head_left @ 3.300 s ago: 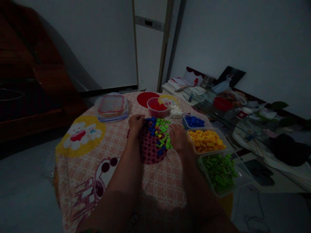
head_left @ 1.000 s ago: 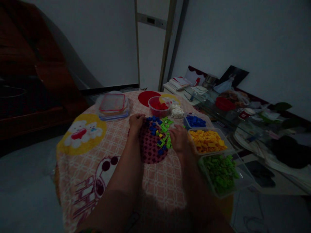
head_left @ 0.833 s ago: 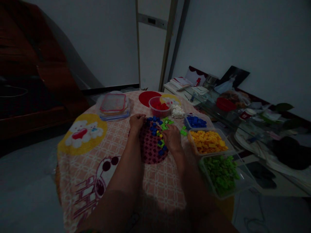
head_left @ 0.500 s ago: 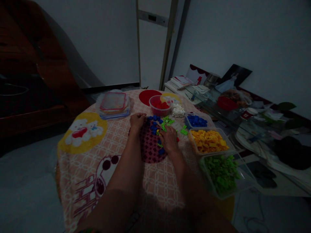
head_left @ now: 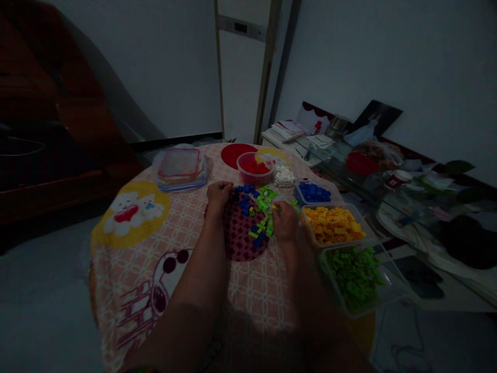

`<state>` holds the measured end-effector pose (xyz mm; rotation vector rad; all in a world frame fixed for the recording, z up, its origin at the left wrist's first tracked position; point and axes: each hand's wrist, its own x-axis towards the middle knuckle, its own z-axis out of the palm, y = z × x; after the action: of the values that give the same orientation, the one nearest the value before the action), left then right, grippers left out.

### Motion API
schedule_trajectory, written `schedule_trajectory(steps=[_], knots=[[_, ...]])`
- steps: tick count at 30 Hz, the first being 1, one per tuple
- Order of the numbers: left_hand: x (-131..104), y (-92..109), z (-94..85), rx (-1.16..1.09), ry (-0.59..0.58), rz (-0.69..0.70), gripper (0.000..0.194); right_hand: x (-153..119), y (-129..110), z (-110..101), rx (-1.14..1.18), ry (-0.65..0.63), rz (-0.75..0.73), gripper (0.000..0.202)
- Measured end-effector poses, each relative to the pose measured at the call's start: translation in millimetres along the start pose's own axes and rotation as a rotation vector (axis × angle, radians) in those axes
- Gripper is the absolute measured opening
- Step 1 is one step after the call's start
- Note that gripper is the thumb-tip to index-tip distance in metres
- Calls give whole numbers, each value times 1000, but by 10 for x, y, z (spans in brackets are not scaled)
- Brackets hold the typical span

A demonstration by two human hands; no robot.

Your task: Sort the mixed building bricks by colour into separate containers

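A small yellow piece [head_left: 275, 207] is showing at the fingertips of the right hand [head_left: 286, 221], which is curling nearly closed and seems to be pinching it, probably because so small a thing is needing only thumb and finger. The left hand [head_left: 219, 198] is resting with its fingertips drawn together beside the loose blue pieces [head_left: 245, 207]; whether it is gripping anything I cannot tell. Loose green pieces [head_left: 267, 191] are lying between the hands, perhaps spread out so that each one is staying easy to pick. Farther out, yellow bricks [head_left: 334, 225], green bricks [head_left: 355, 280] and blue bricks [head_left: 314, 192] are filling separate tubs on the right, apparently keeping colours apart within reach. Red bricks [head_left: 258, 167] are sitting in a round bowl beyond, beside a white heap [head_left: 284, 176] whose container, if any, I am not making out. Stacked lids [head_left: 179, 163] are lying on the worktop [head_left: 258, 290] at far left. Dim light is blurring small shapes, the right hand is hiding what lies beneath it, and the frame's lower edge is cutting off both forearms.
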<state>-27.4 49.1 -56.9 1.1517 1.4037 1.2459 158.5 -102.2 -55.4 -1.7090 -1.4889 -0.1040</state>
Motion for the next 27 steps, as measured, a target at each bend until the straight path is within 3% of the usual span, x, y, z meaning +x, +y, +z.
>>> schedule_trajectory(steps=[9,16,21,27], knots=[[-5,13,5,-3,-8,20,24,169,306,-569,-207,319,121,29],[27,-32,12,12,-8,13,24,126,481,-806,-312,425,295,36],[62,-59,19,10,-14,22,22,140,474,-767,-276,461,188,38],[33,-38,0,-13,-30,37,23,60,229,-437,-90,265,-2,31]])
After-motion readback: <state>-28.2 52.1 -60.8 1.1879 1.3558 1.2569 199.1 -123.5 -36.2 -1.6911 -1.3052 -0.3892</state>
